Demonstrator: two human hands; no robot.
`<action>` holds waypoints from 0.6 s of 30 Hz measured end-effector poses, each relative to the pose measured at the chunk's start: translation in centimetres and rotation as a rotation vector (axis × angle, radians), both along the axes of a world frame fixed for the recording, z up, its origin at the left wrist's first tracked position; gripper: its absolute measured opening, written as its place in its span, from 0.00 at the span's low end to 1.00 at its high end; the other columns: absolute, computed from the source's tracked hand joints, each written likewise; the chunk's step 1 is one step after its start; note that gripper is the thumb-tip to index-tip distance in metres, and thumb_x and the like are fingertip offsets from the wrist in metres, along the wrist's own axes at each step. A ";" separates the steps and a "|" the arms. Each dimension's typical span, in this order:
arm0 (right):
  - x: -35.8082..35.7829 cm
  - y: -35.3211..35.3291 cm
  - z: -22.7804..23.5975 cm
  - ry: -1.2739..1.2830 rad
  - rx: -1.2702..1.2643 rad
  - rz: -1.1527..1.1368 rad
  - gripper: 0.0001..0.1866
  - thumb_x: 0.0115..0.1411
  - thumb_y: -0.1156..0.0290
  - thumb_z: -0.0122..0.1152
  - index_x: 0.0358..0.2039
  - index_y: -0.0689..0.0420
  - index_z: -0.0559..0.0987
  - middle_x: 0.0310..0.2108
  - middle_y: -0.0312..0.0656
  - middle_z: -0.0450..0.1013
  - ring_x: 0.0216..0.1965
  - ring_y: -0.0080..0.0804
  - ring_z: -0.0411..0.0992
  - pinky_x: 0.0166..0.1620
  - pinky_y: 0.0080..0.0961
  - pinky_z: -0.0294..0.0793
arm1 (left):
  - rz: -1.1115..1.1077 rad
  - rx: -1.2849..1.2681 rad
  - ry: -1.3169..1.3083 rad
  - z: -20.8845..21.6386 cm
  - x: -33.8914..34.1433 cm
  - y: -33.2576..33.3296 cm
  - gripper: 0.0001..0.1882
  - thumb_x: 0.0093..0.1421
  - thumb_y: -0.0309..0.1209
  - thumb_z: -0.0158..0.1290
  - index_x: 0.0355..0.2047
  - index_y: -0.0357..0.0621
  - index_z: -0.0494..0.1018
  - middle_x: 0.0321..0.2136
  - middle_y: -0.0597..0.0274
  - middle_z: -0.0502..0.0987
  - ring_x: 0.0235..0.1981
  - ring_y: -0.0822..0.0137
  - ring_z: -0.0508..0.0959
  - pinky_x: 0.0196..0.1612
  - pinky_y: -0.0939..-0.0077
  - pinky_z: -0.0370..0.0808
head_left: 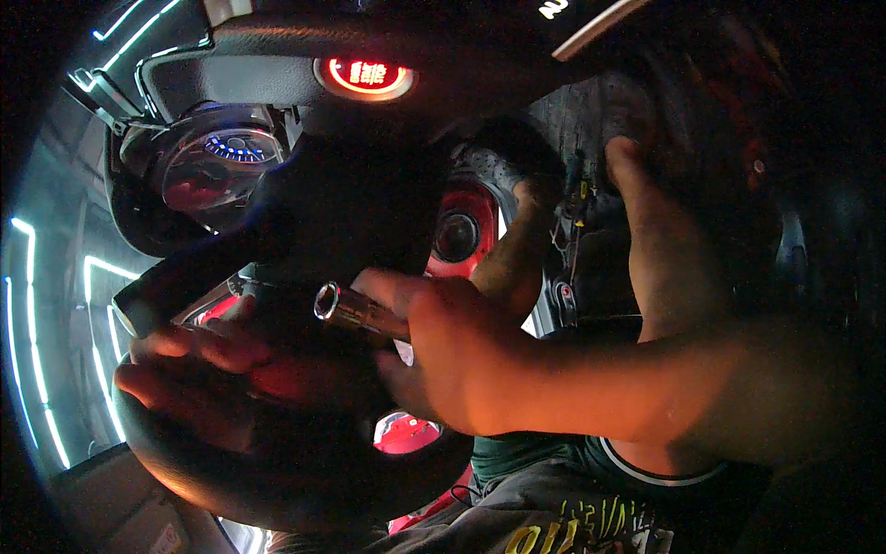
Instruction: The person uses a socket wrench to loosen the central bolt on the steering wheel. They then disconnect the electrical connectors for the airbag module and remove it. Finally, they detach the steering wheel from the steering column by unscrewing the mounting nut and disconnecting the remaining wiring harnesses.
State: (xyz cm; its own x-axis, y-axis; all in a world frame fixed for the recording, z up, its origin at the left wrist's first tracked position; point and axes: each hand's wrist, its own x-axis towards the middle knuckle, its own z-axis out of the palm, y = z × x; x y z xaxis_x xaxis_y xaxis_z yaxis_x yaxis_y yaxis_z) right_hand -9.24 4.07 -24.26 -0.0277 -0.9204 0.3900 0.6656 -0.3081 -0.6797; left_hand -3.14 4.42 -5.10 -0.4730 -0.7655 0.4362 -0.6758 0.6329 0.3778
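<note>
My right hand [457,355] is closed around a shiny metal deep socket [365,314]. Its hollow round end points left, over the middle of the dark steering wheel [305,480]; whatever is fixed behind the socket is hidden in my fist. On the left side of the wheel lies my left hand [198,369], in shadow and somewhat blurred, with its fingers curled at the rim.
Beyond the wheel sit a lit instrument cluster [221,157] and a glowing red round button [366,76]. My bare legs [651,222] reach into the footwell, where loose wiring [580,212] shows. A round speaker [457,237] is set in a red panel.
</note>
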 end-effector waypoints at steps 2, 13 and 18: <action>-0.5 0.4 0.1 0.006 -0.003 -0.005 0.07 0.64 0.71 0.63 0.41 0.57 0.78 0.28 0.47 0.77 0.30 0.44 0.77 0.37 0.41 0.73 | -0.038 0.016 0.017 0.4 0.4 -0.3 0.33 0.77 0.51 0.40 0.64 0.31 0.66 0.49 0.43 0.73 0.53 0.51 0.74 0.63 0.51 0.70; 0.2 -2.4 -3.1 0.166 -0.105 -0.235 0.10 0.68 0.65 0.61 0.35 0.58 0.78 0.24 0.46 0.75 0.26 0.39 0.75 0.34 0.40 0.71 | -0.168 0.085 0.052 2.5 3.8 -2.0 0.35 0.76 0.51 0.41 0.65 0.27 0.65 0.57 0.38 0.71 0.60 0.48 0.71 0.66 0.50 0.67; -1.4 -4.3 -6.9 0.271 0.206 -0.245 0.25 0.69 0.49 0.60 0.22 0.55 0.77 0.21 0.36 0.72 0.26 0.24 0.68 0.34 0.33 0.68 | -0.227 0.138 0.117 2.8 9.4 -4.1 0.36 0.76 0.51 0.41 0.65 0.25 0.64 0.60 0.35 0.70 0.64 0.46 0.70 0.68 0.49 0.66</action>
